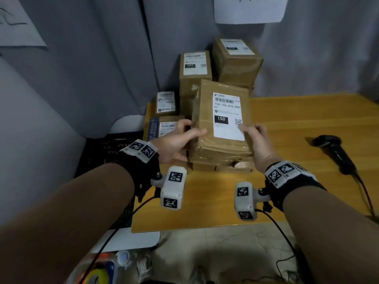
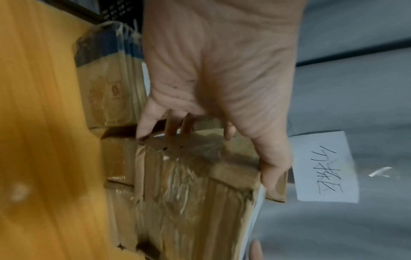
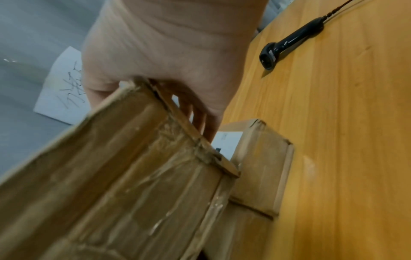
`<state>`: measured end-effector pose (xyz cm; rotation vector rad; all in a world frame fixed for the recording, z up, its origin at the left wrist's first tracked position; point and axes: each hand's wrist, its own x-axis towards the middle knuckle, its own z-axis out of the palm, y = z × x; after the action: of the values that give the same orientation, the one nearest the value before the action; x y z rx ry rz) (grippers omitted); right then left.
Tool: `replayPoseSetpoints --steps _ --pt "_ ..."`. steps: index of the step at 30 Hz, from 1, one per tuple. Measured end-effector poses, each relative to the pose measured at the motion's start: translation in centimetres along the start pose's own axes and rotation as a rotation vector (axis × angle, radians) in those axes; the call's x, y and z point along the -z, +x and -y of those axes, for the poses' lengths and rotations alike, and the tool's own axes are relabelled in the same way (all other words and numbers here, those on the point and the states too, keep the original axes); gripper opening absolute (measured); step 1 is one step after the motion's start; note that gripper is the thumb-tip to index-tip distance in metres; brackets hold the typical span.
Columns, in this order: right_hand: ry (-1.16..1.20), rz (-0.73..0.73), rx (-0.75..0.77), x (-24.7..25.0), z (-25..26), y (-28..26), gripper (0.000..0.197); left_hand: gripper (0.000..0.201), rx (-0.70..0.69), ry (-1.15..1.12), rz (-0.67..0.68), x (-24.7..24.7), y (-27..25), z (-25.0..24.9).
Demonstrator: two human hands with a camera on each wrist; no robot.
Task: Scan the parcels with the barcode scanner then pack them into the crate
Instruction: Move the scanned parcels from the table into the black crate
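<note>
Nearest us, our left hand (image 1: pixel 176 144) and right hand (image 1: pixel 256 144) grasp a taped cardboard parcel (image 1: pixel 222 121) by its two sides, thumbs curled over the top, its white label (image 1: pixel 226 115) tilted up toward us. We hold it over a flatter parcel (image 1: pixel 223 166) lying on the wooden table (image 1: pixel 297 128). The barcode scanner (image 1: pixel 334 152) lies well apart on our right, the black crate (image 1: pixel 98 152) beside the table's left edge
</note>
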<state>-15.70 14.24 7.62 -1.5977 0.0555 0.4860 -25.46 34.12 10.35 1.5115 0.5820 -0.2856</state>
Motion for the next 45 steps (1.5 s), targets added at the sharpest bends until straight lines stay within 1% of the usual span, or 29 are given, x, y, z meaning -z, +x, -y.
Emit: replayPoseSetpoints --steps 4,8,10,12,14,15,16,18,19,20,21,23,24,26,27,30,32,35,37,39,41,43,45 --pt "0.022 0.094 0.064 -5.0 1.1 -1.3 0.018 0.042 -0.113 0.0 -0.16 5.0 -2.8 0.8" --pt "0.001 0.196 0.122 -11.7 2.0 -2.5 0.023 0.032 -0.204 -0.068 -0.28 11.7 -5.9 2.1" --pt "-0.006 0.238 0.142 -15.5 2.3 -3.0 0.017 0.037 -0.22 -0.082 -0.322 15.4 -7.4 2.9" --pt "-0.049 0.26 0.164 -19.2 2.1 -3.3 0.011 0.044 -0.206 -0.108 -0.367 18.8 -8.7 4.1" --pt "-0.091 0.3 0.161 -22.8 1.5 -3.3 0.011 0.05 -0.185 -0.137 -0.431 22.3 -9.3 5.8" --pt "-0.128 0.318 0.15 -24.5 1.0 -3.2 0.014 0.048 -0.169 -0.145 -0.469 23.9 -9.4 6.7" --pt "-0.163 0.328 0.129 -26.1 0.3 -3.1 0.017 0.041 -0.16 -0.149 -0.502 25.4 -9.4 7.6" --pt "-0.195 0.359 0.059 -29.4 -1.1 -2.7 0.016 0.016 -0.106 -0.164 -0.592 28.0 -8.8 9.5" --pt "-0.208 0.385 0.002 -31.1 -1.9 -2.5 0.015 0.009 -0.067 -0.179 -0.636 29.3 -8.2 10.5" --pt "-0.23 0.413 -0.066 -32.7 -2.7 -2.4 0.015 0.014 -0.026 -0.185 -0.671 30.5 -7.3 11.9" --pt "-0.265 0.445 -0.133 -34.3 -3.7 -2.1 0.016 0.028 0.019 -0.193 -0.691 31.5 -6.2 13.0" --pt "-0.355 0.485 -0.232 -37.2 -6.3 -1.5 0.032 0.064 0.121 -0.233 -0.695 33.5 -3.7 15.7" --pt "-0.389 0.482 -0.261 -38.6 -7.7 -0.9 0.041 0.069 0.169 -0.246 -0.683 34.3 -2.4 16.9" --pt "-0.424 0.457 -0.332 -40.8 -10.8 0.2 0.055 0.055 0.231 -0.242 -0.659 35.6 0.1 19.7" --pt "-0.424 0.45 -0.38 -41.9 -12.3 0.8 0.06 0.052 0.254 -0.239 -0.654 36.2 1.4 21.1" --pt "-0.341 0.408 -0.516 -44.5 -16.7 3.5 0.074 0.061 0.289 -0.179 -0.622 37.9 4.6 25.0" --pt "-0.273 0.385 -0.581 -45.9 -19.4 5.6 0.078 0.05 0.297 -0.207 -0.579 38.8 6.4 27.0" --pt "-0.17 0.36 -0.638 -47.6 -24.1 8.7 0.068 0.035 0.331 -0.257 -0.525 39.7 9.2 30.0" --pt "-0.104 0.36 -0.643 -48.9 -27.2 10.7 0.063 0.027 0.373 -0.279 -0.51 40.4 10.8 31.8" --pt "-0.093 0.362 -0.627 -50.4 -30.3 12.3 0.062 0.029 0.403 -0.216 -0.481 41.6 12.2 33.8" --pt "-0.124 0.364 -0.576 -52.0 -33.2 13.4 0.055 0.037 0.379 -0.16 -0.492 43.0 13.7 35.7" --pt "-0.141 0.359 -0.488 -53.5 -35.7 14.1 0.043 0.042 0.344 -0.112 -0.568 44.4 15.1 37.6" --pt "-0.146 0.352 -0.383 -54.8 -37.7 14.8 0.039 0.043 0.289 -0.054 -0.621 45.2 16.4 39.6"
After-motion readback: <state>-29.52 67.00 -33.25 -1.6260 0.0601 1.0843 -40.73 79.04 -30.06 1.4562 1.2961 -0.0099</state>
